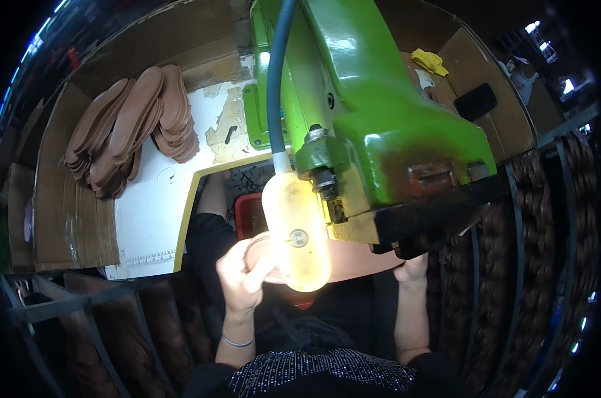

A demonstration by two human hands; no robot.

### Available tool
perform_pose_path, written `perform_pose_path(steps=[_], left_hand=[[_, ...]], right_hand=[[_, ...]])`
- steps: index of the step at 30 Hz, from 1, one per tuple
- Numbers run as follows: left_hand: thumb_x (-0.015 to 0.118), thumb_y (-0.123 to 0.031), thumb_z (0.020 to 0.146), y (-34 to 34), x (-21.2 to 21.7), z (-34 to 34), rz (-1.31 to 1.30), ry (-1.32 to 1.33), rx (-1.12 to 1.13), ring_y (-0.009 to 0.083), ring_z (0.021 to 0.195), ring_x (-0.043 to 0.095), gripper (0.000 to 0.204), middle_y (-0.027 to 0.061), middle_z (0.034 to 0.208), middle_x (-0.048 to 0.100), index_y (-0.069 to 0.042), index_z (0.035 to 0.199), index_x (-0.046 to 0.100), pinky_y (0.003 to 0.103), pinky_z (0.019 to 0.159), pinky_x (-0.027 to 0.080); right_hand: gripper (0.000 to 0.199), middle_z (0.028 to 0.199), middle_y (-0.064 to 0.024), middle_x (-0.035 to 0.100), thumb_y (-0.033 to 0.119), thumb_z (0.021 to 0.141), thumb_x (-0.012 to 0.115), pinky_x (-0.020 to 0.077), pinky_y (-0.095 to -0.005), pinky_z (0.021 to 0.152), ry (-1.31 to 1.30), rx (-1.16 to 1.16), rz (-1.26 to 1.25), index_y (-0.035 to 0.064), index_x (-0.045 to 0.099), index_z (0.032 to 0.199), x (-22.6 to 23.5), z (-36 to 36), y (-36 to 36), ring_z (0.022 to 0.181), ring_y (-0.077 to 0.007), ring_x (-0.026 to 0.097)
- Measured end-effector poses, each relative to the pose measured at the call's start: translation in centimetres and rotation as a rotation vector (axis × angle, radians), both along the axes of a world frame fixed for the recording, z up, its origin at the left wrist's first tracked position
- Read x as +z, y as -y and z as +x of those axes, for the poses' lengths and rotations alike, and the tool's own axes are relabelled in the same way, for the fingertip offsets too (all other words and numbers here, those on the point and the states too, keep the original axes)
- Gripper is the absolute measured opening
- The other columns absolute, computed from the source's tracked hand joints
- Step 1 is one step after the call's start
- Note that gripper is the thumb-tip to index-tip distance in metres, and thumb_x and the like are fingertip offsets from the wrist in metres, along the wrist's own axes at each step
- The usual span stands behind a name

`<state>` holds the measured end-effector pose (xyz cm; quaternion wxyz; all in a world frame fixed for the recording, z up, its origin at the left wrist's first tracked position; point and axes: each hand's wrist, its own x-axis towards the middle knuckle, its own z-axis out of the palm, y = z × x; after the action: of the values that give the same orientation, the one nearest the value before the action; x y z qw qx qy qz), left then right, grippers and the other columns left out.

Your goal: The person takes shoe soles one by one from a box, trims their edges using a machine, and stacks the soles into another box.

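Observation:
A pinkish-brown shoe sole (363,259) lies level between my hands, under the head of a green machine (380,132). My left hand (242,270) pinches its left end, thumb on top. At the other end my right hand (412,267) grips the sole's tip, its fingers partly hidden by the machine head. A bright lamp (299,232) on a blue-grey hose (278,86) covers the middle of the sole, so the place where sole and machine meet does not show.
Stacks of brown soles (131,126) rest on the white table (148,225) inside cardboard walls (81,199). Behind the machine are a yellow cloth (430,62) and a dark phone-like slab (476,101). A red bin (249,215) sits below. Racks of soles (496,278) flank me.

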<state>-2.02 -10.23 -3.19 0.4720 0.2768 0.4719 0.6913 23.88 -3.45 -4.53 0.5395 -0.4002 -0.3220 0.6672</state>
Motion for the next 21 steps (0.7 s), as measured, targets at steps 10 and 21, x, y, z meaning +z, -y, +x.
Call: perform_pose_path(steps=[10, 21], left_hand=[[0.062, 0.005, 0.078, 0.6, -1.4, 1.7, -0.057, -0.272, -0.095, 0.0112, 0.076, 0.061, 0.019, 0.0083, 0.086, 0.064, 0.008, 0.096, 0.058, 0.023, 0.069, 0.050], [0.063, 0.001, 0.076, -1.0, -1.2, 2.3, 0.057, -0.363, 0.032, 0.0118, 0.068, 0.062, 0.017, 0.0098, 0.081, 0.065, 0.008, 0.091, 0.060, 0.023, 0.061, 0.050]], right_hand=[[0.042, 0.100, -0.0076, 0.059, -0.003, 0.071, 0.058, 0.0440, -0.0277, 0.084, 0.046, -0.130, -0.083, -0.0025, 0.051, 0.113, -2.3, 2.8, 0.0, 0.093, -0.0171, 0.058], [0.050, 0.101, -0.0098, 0.058, -0.006, 0.064, 0.053, 0.0453, -0.0295, 0.087, -0.037, -0.144, 0.021, 0.0005, 0.047, 0.113, 0.2, 2.5, -1.0, 0.095, -0.0193, 0.058]])
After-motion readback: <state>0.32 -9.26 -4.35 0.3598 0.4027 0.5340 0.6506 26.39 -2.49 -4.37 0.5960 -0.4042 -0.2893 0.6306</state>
